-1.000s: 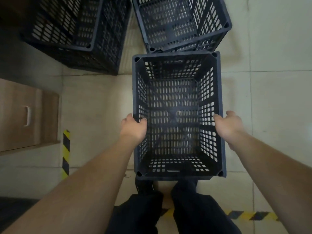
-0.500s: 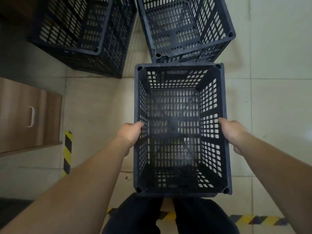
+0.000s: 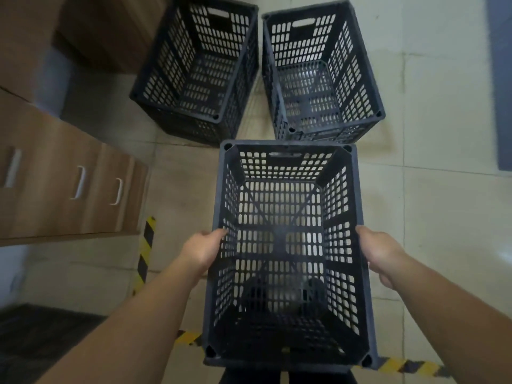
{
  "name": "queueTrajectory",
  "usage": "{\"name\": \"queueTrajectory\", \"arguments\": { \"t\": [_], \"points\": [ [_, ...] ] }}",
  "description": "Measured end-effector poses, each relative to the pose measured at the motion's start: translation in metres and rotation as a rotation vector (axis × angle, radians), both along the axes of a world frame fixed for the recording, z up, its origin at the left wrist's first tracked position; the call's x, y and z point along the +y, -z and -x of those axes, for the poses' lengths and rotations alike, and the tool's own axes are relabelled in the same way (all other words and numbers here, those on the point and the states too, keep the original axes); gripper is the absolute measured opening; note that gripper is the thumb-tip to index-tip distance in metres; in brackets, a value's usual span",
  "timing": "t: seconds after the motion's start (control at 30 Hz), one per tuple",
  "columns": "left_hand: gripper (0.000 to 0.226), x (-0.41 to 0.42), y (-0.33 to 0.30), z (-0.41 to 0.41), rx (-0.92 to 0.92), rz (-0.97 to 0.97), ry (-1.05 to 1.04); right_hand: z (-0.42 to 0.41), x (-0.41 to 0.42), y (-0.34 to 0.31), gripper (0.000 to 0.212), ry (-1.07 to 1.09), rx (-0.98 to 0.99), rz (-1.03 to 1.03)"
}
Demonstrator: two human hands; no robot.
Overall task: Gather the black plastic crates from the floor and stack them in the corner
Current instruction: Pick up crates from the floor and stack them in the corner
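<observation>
Clasping black crate (image 3: 288, 245) between left grip (image 3: 201, 249), right grip (image 3: 381, 253), both clenched on rims.

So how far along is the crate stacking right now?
Nothing looks stacked yet. In hand: one crate, gripped on its long sides by the left hand and right hand. Left: two crates stand side by side on the floor ahead, each a single tier, so the stacking remains.

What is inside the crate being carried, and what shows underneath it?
The held crate is empty. Through its slotted base show pale floor and two dark shapes, probably the person's feet; the base covers the rest.
</observation>
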State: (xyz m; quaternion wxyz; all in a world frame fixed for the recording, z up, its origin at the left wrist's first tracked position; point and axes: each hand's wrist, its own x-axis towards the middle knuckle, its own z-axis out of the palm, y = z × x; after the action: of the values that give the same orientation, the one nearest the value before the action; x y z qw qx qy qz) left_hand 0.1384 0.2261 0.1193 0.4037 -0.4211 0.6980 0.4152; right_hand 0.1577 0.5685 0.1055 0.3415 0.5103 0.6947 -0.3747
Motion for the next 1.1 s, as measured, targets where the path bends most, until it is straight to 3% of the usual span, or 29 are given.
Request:
{"name": "queueTrajectory", "arguments": {
  "t": [0.47, 0.63, 0.8, 1.1],
  "points": [
    [0.057, -0.068, -0.113, -0.107, 0.116, 0.122, -0.260, -0.032, -0.071, -0.081, 0.070, -0.261, 0.069, 0.038],
    [0.034, -0.087, -0.143, -0.169, 0.102, 0.090, -0.467, -0.037, -0.104, -0.111, 0.074, -0.414, 0.109, 0.023],
    [0.029, -0.123, -0.170, -0.239, 0.117, 0.096, -0.585, -0.052, -0.172, -0.160, 0.054, -0.593, 0.132, 0.053],
    [0.034, -0.222, -0.202, -0.382, 0.068, 0.094, -0.875, -0.120, -0.326, -0.209, 0.049, -0.908, 0.163, 0.080]
  ]
}}
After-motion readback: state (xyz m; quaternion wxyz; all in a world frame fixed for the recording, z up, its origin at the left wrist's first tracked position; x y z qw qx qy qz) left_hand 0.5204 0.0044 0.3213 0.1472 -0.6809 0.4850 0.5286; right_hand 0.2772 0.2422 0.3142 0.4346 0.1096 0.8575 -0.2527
